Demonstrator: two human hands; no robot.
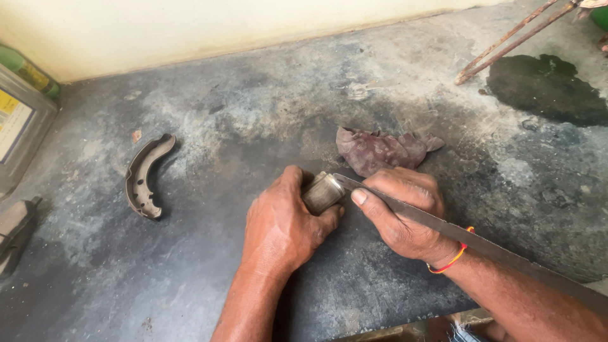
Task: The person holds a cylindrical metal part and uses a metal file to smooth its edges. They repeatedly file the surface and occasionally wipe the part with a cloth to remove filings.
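Observation:
My left hand (282,225) grips a small grey metal part (322,192), holding it down on the dark concrete floor (266,114). My right hand (402,212) holds a long flat metal blade (481,244) whose tip rests against the top of that part. The blade runs back along my right forearm toward the lower right corner. A red and orange thread band sits on my right wrist. A crumpled dark red rag (380,151) lies just behind both hands.
A curved brake shoe (145,176) lies on the floor to the left. A grey plastic container (19,126) and another dark part (14,231) sit at the left edge. A rusty metal rod (506,41) and a dark oil stain (544,88) are at the upper right.

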